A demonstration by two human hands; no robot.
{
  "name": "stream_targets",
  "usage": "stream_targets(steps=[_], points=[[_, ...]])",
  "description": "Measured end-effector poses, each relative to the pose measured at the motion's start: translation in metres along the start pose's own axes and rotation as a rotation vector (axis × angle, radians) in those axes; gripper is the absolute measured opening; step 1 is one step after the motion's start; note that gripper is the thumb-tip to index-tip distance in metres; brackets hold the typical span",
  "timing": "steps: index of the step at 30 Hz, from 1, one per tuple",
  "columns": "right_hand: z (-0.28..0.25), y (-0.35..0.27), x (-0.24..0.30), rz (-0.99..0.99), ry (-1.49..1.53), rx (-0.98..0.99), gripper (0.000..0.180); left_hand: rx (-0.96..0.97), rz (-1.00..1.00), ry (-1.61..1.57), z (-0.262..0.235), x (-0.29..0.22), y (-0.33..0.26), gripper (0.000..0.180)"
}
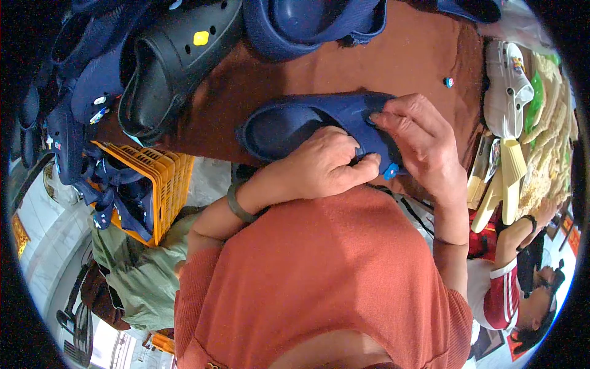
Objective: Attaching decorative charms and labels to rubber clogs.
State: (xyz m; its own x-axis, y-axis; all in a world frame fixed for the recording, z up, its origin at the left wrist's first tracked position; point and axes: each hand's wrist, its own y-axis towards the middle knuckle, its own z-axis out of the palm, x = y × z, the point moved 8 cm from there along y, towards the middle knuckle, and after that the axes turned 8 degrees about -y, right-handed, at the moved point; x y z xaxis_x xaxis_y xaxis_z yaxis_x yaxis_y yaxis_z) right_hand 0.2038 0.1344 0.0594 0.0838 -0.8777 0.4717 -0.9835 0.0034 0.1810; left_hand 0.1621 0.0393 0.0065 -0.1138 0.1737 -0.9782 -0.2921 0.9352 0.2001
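Observation:
A navy blue foam clog [270,135] lies on the brown cloth in front of me, its heel end to the left. My left hand [329,163] is closed on the clog's upper, with some fingertips hidden at its opening. My right hand [427,138] is above the toe part, its thumb and fingers pinched against the upper; what sits between the fingertips is too small to make out. A small bright blue charm [391,171] shows on the clog's near side, between my two hands.
Beyond lie a black clog [175,67] with a yellow charm and more navy clogs [295,31]. A tiny blue charm [449,82] rests on the brown cloth [393,61]. An orange crate [169,184] holds navy shoes. At right are a white clog [507,92], pale yellow straps [507,178] and another person's hand [544,215].

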Motion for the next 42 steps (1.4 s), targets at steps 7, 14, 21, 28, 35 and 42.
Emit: stream_targets(steps=[7,14,21,28,35,42], points=[[0.001,0.005,0.019,-0.124,-0.175,0.126,0.041,0.053,-0.026,0.103,0.0,-0.004,0.001,0.034],[0.01,0.011,0.017,-0.127,-0.144,0.268,0.039,0.029,-0.091,0.11,0.0,0.004,0.009,0.025],[-0.004,0.0,-0.021,-0.01,-0.081,0.152,0.032,0.049,-0.153,0.047,-0.001,0.013,0.008,0.029],[-0.029,-0.066,-0.162,0.621,-0.284,-0.183,0.024,0.16,0.042,0.217,0.006,-0.001,0.01,0.029],[-0.023,-0.081,-0.18,0.666,-0.269,-0.209,0.026,0.192,0.001,0.232,0.006,0.0,0.007,0.007],[-0.027,-0.073,-0.154,0.625,-0.374,-0.327,0.019,0.087,-0.435,0.032,-0.001,0.024,0.008,0.033]])
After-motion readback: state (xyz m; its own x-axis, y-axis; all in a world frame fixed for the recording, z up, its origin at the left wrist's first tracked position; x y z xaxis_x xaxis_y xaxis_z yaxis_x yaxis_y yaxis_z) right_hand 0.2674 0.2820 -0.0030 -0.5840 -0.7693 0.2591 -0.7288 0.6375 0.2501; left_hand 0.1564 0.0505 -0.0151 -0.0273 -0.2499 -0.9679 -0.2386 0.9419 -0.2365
